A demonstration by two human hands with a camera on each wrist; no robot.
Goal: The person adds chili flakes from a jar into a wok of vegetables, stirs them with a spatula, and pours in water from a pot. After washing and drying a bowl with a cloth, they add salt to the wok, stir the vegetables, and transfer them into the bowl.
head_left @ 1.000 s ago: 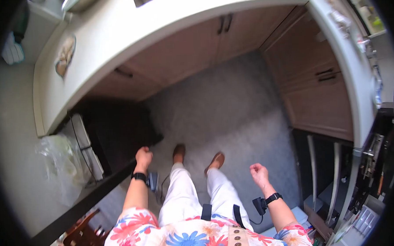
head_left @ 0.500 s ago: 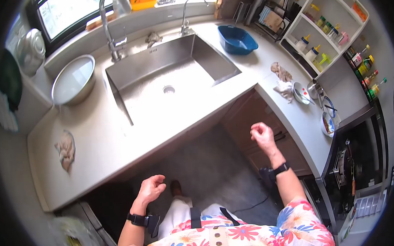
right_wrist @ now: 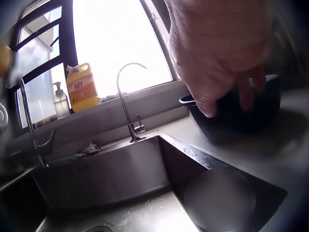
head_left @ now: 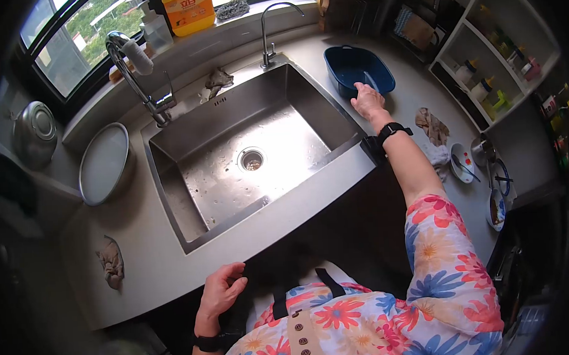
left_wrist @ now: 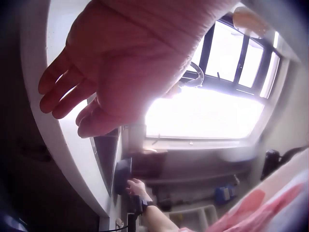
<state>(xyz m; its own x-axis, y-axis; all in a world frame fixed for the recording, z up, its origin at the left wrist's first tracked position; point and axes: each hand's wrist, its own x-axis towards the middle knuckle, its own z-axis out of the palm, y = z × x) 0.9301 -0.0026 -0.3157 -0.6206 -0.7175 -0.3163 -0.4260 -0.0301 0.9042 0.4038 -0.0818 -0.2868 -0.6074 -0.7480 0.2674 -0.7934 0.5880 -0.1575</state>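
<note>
A dark blue basin (head_left: pixel 342 81) stands on the counter to the right of the sink. My right hand (head_left: pixel 369 102) is at its near rim, with loosely bent fingers overlapping the basin. In the right wrist view, the thumb (right_wrist: pixel 208 107) and two fingertips show against the basin's dark wall (right_wrist: pixel 224 121). My left hand (head_left: pixel 221 290) hovers by the counter's front edge, holding nothing, its fingers relaxed. The left wrist view shows that palm (left_wrist: pixel 130 72) with its fingers spread slightly.
A steel sink (head_left: pixel 194 143) with two taps fills the counter's middle. To its left are a large bowl (head_left: pixel 106 165) and a crumpled cloth (head_left: pixel 112 264). Another cloth (head_left: pixel 432 126) and a bowl with a spoon (head_left: pixel 463 163) lie right. An orange jug (head_left: pixel 188 11) stands on the sill.
The view has tilted up from the floor to the sink. My right hand has reached forward to the basin. My left hand has come up near the counter edge.
</note>
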